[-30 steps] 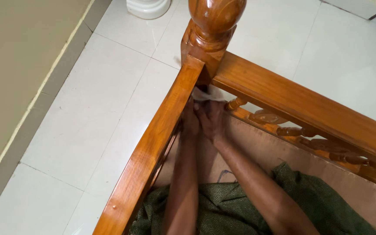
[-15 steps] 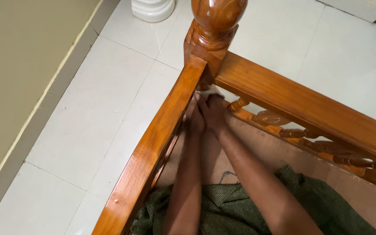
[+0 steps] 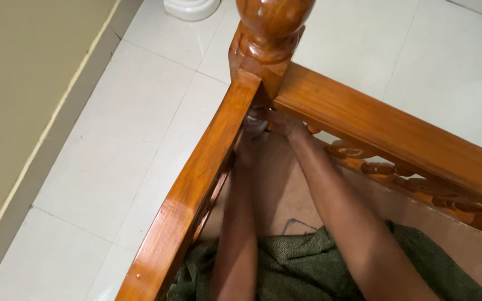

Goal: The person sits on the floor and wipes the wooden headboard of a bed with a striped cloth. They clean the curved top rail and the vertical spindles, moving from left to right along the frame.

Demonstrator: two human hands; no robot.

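Both my arms reach down into the corner of a polished wooden frame, under its turned corner post (image 3: 268,33). My right hand (image 3: 285,124) presses up beneath the right rail (image 3: 386,131), its fingers closed around a small white cloth (image 3: 254,125) that barely shows. My left hand (image 3: 245,146) lies against the inner side of the left rail (image 3: 196,184), mostly hidden by that rail, right beside the cloth. I cannot see whether its fingers hold anything.
Carved spindles (image 3: 386,167) run below the right rail. A brown board (image 3: 291,195) forms the base inside the frame, with a green woven fabric (image 3: 297,267) lying on it near me. White floor tiles (image 3: 112,145), a beige wall (image 3: 23,72) and a white ceramic base (image 3: 191,8) surround it.
Both hands have pushed farther up into the corner under the post. The white cloth shows less now, and my right hand has slid up beneath the right rail.
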